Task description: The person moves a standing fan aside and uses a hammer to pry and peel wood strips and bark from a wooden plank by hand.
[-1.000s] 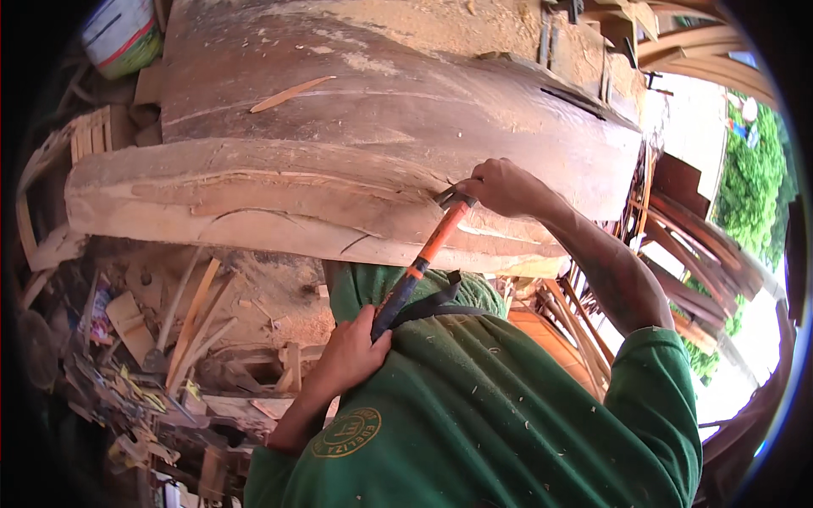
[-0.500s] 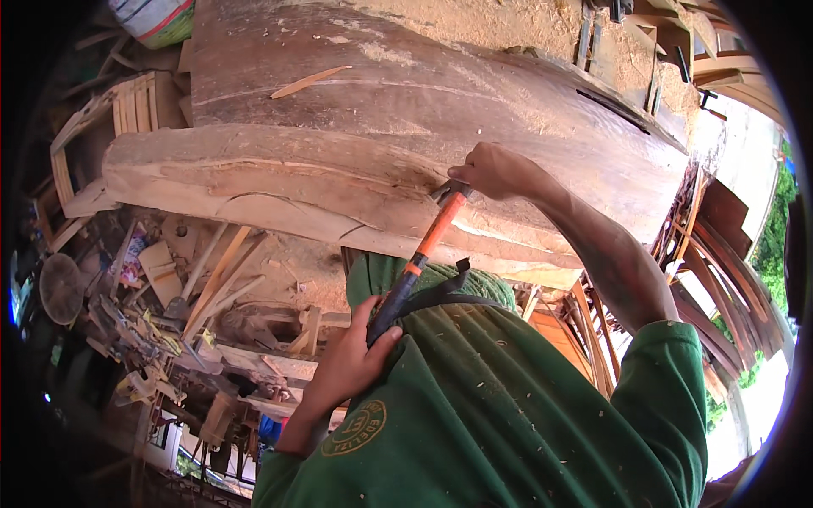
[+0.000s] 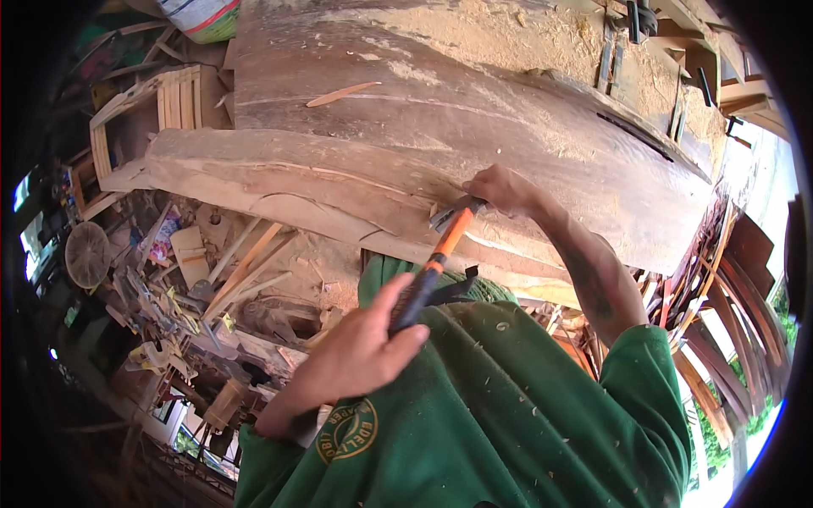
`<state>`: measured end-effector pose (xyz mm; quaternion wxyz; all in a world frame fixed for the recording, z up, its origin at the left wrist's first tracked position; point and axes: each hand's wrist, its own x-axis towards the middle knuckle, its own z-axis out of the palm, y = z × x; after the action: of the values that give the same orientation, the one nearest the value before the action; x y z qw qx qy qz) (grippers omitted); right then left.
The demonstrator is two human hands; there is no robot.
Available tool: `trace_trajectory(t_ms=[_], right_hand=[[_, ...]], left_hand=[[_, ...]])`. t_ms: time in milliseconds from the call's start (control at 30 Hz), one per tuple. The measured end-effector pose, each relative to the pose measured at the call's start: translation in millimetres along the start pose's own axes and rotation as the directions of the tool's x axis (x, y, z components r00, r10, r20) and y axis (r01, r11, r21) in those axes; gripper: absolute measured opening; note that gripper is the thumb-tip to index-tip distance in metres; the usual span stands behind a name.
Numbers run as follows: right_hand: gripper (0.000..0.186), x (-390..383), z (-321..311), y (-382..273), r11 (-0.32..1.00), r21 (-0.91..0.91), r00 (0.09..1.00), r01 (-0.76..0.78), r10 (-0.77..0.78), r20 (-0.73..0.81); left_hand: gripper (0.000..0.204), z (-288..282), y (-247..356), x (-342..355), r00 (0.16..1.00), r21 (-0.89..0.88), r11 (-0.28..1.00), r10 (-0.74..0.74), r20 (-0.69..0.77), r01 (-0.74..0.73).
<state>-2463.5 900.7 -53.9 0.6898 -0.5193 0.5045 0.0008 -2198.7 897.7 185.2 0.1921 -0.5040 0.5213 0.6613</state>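
Note:
My right hand (image 3: 500, 190) grips the metal head (image 3: 453, 216) of a hand tool with an orange and black handle (image 3: 453, 235), at the split, rough edge of a long pale timber slab (image 3: 279, 169); whether it is a hammer or an adze I cannot tell. My left hand (image 3: 364, 347) is wrapped round the black lower grip, nearer my body, its fingers slightly blurred. The slab lies along the near side of a wide dusty wooden work surface (image 3: 423, 127). A green cloth and a black strap show below it.
Sawdust, a loose sliver (image 3: 339, 93) and clamps (image 3: 639, 21) sit on the surface. A sack (image 3: 203, 17) is at top left. Wooden frames (image 3: 182, 97), a round fan (image 3: 86, 254) and scrap wood clutter the lower left. Long boards (image 3: 737, 322) lean at the right.
The view has shifted, so the bench appears further right. My left hand has moved up along with the tool's grip and looks nearer. Both hands stay on the tool.

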Motion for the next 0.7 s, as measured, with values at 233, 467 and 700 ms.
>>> trace_trajectory(t_ms=[233,467,700], right_hand=[[0.034,-47.7,28.0,-24.9,0.967,-0.221,0.851,-0.125,-0.01,-0.524],[0.033,-43.7,23.7,-54.3,0.909,-0.387,0.852,-0.154,-0.076,-0.517],[0.036,-20.8,44.8,-73.6,0.862,-0.424,0.875,-0.279,0.047,-0.481]], left_hand=[[0.041,19.5,-120.0,48.2,0.986,0.254,0.957,-0.113,-0.121,0.141],[0.039,44.4,-142.7,57.4,0.98,0.158,0.977,-0.121,-0.157,0.146],[0.038,67.4,-192.4,49.9,0.983,-0.024,0.995,-0.1,-0.151,0.098]])
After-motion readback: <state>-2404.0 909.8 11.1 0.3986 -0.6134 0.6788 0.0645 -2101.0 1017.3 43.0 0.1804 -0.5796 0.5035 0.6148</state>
